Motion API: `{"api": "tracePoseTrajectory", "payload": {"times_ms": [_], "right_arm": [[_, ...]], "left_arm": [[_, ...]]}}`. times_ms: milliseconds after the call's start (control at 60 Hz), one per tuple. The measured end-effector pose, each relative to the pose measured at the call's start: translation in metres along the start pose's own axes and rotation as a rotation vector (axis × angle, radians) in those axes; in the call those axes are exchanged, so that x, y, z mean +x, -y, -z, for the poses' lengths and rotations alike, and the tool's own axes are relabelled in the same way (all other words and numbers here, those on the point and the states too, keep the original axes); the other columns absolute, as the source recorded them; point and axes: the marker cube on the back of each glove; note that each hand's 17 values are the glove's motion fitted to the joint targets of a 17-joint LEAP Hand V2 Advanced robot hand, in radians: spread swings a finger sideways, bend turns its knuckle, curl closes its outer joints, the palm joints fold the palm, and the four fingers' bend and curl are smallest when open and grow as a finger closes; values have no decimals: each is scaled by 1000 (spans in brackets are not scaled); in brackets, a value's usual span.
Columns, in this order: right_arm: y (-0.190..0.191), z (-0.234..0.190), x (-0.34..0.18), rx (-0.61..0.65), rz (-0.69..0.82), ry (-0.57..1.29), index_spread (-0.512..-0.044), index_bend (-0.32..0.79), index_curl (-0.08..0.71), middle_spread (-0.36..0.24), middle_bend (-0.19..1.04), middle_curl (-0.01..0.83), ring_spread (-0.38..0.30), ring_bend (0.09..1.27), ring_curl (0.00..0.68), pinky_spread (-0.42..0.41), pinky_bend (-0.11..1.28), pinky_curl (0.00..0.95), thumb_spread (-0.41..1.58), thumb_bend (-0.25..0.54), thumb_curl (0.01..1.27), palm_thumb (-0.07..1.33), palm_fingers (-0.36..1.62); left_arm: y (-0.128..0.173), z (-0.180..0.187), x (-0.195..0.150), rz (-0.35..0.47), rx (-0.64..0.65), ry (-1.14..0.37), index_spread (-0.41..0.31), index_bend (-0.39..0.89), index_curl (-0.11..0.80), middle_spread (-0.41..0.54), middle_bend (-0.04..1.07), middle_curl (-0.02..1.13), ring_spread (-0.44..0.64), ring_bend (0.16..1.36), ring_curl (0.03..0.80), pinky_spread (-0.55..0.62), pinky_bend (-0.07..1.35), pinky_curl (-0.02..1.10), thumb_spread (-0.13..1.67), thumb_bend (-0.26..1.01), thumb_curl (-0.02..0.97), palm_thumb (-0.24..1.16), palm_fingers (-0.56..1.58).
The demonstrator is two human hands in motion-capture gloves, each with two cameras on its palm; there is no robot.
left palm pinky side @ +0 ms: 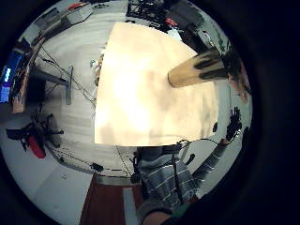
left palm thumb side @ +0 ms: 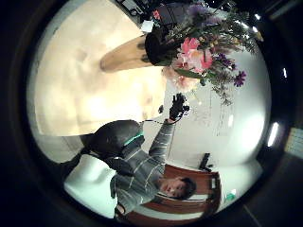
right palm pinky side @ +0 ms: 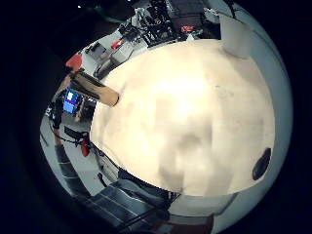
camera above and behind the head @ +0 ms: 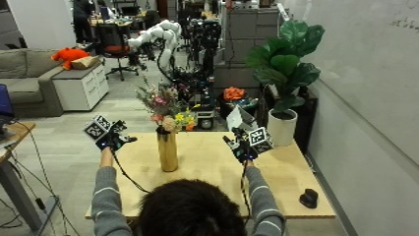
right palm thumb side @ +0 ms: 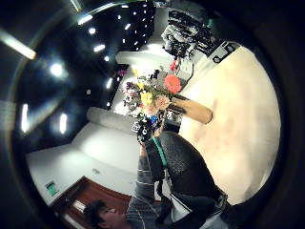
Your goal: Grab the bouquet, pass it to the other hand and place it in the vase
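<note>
neither hand has hold of anything. in the outside view the left hand point(camera above and behind the head: 108, 138) is raised just to the left of the vase point(camera above and behind the head: 167, 150), apart from it, fingers slack and closed round nothing. the right hand point(camera above and behind the head: 245, 147) is lifted over the right half of the table point(camera above and behind the head: 216, 172), well apart from the vase, its fingers likewise relaxed and empty. the left thumb side palm view shows the right hand point(left palm thumb side: 177, 106) in the air near the flowers with its fingers spread; the right thumb side palm view shows the left hand point(right palm thumb side: 145, 130) just below the blooms, touching nothing that i can make out.

the bouquet point(camera above and behind the head: 165, 105), pink, yellow and orange flowers with purple sprigs and green stems, stands upright in the tall wooden vase, which sits on the light wooden table between the two hands, nearer the left one. the same flowers point(left palm thumb side: 199, 52) rise from the vase mouth in the left thumb side palm view.

judging from this, the task looks finished: the bouquet is in the vase and both hands are off it. nothing seems left but to lower the hands.

beyond them, a small dark object point(camera above and behind the head: 308, 198) lies near the table's right front corner, and a potted plant point(camera above and behind the head: 286, 73) stands behind the table by the wall. faint marks show on the wall at upper right, too small to read; i see no brand or label on the vase.
</note>
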Motion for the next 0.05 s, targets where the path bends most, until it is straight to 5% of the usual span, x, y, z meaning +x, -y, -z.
{"api": "tracePoseTrajectory", "payload": {"times_ms": [50], "right_arm": [[7, -4, 9, -9, -46, 19, -378, 157, 295, -103, 175, 313, -37, 308, 310, 262, 296, 351, 1092, -25, 308, 408, 432]], "left_arm": [[-2, 1, -2, 5, -8, -9, 184, 47, 8, 536, 143, 155, 596, 451, 248, 558, 288, 290, 761, -38, 357, 277, -280]]}}
